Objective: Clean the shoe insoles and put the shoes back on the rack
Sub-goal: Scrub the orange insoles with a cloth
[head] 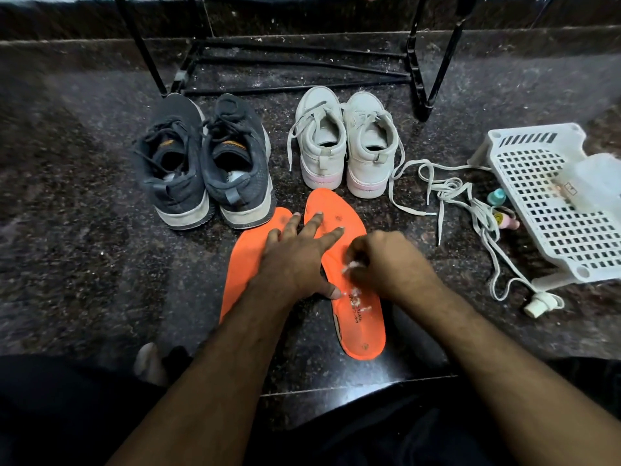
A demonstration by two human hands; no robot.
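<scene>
The left hand is pressing flat across both orange insoles — running lengthwise toward the white shoes — while the right hand is pinching a white wad on the nearer insole.

- Two orange insoles lie side by side on the dark speckled floor: left insole, right insole.
- The left hand presses flat across both, fingers spread.
- The right hand pinches a white wad against the right insole.
- Dark sneakers and white sneakers stand before a black rack.
- A white perforated basket and loose laces lie to the right.
</scene>
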